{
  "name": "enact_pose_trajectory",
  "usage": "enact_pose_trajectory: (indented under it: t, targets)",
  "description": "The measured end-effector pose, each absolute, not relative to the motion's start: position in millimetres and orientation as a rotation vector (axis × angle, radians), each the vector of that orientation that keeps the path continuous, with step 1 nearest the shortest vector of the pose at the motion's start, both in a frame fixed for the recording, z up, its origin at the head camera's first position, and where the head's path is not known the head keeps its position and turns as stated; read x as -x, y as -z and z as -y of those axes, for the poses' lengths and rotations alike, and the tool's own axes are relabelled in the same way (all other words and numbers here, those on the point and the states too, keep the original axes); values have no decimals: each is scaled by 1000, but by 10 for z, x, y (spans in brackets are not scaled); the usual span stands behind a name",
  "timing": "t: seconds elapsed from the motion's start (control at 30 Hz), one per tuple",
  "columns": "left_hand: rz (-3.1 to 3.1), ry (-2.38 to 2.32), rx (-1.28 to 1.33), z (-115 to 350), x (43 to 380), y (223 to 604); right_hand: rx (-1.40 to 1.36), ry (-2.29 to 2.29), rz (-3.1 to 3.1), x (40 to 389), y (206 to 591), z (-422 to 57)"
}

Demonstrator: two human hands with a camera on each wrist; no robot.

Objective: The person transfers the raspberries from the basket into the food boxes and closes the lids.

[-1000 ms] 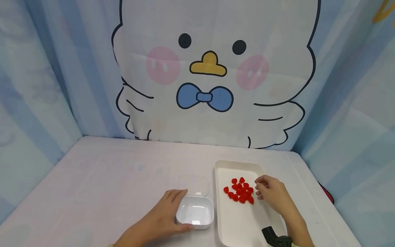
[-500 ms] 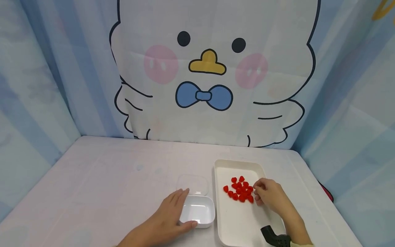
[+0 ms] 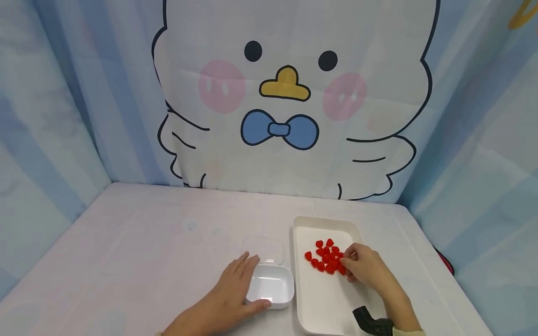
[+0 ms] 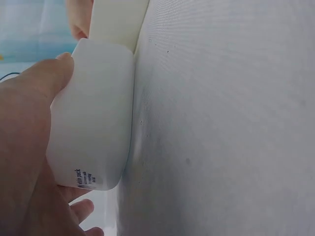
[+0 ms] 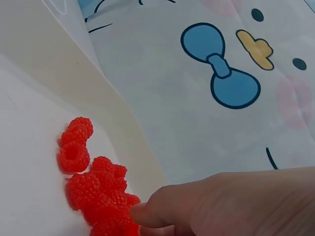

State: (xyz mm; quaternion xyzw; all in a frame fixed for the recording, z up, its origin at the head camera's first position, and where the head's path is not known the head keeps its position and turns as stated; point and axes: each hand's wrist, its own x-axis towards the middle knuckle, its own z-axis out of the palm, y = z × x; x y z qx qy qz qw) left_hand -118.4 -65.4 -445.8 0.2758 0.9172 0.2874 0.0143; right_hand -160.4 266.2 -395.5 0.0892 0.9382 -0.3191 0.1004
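My left hand (image 3: 229,289) holds a small white plastic box (image 3: 275,285) at its left side, thumb on the near rim and fingers along the far left corner. The box stands upright with its inside bare; small dark print shows on its wall (image 4: 96,118) in the left wrist view. My right hand (image 3: 366,267) reaches over the right side of a white tray (image 3: 323,305). Its thumb and fingers pinch at a red raspberry on the right edge of a loose cluster of raspberries (image 5: 83,189). The fingertips partly hide that berry.
A clear lid (image 3: 265,250) lies flat behind the box. The tray's raised rim (image 3: 296,280) runs close beside the box. A black wrist strap device (image 3: 374,322) sits on the right wrist. A curtain with a cartoon bird (image 3: 277,172) hangs behind the table.
My right hand has moved left and in to the raspberries, its thumb and fingers closing at the cluster's right edge. The box has shifted slightly right, with the left hand following.
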Motion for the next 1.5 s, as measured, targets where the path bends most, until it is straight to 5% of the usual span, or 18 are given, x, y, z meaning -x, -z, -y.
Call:
enact_pose_trajectory:
  t: [1.5]
  targets:
    - [-3014,-632,-702,572,1104,4368,-176,950,-2791,1579,3897,-2639]
